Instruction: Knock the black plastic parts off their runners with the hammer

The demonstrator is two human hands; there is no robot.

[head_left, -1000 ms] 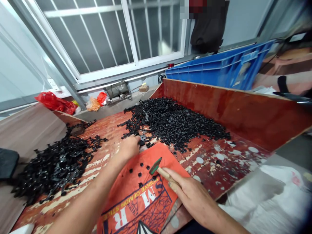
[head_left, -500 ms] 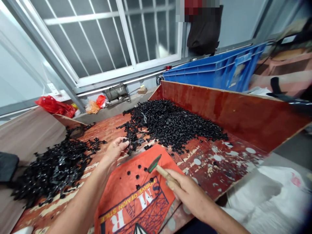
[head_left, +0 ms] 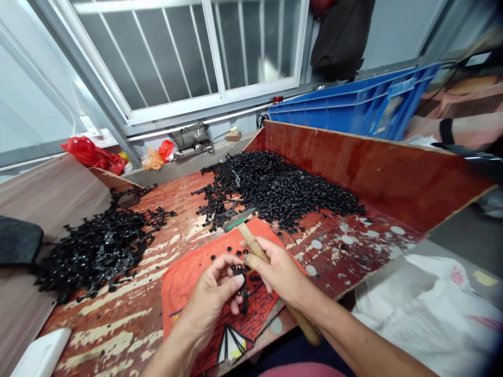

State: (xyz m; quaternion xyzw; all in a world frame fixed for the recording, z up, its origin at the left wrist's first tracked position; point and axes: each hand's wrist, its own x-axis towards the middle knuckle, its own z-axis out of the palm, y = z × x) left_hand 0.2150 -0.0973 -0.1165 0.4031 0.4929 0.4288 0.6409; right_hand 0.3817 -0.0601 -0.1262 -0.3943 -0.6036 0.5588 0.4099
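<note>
My left hand [head_left: 216, 296] is closed, pinching a small black plastic part [head_left: 244, 301] with round knobs over an orange printed cloth [head_left: 184, 285]. My right hand [head_left: 277, 267] wraps round the wooden handle of a knife-like tool [head_left: 255, 248]. Its dark blade with a green patch points away from me, towards the far edge of the cloth. The right thumb and fingertips come close to the black part; whether they touch it I cannot tell. Several small black round pieces [head_left: 229, 249] lie on the cloth just beyond my hands.
A big heap of black parts [head_left: 291, 188] lies ahead, by a red wooden board [head_left: 353, 162]. Another black pile [head_left: 106, 243] is on the left. A blue crate [head_left: 341, 112] stands behind the board, and white sacks [head_left: 408, 309] sit at the right.
My left hand has drawn back from the edge of the big heap to the cloth, holding a black part. My right hand has turned the tool so its blade points away, and both hands now meet.
</note>
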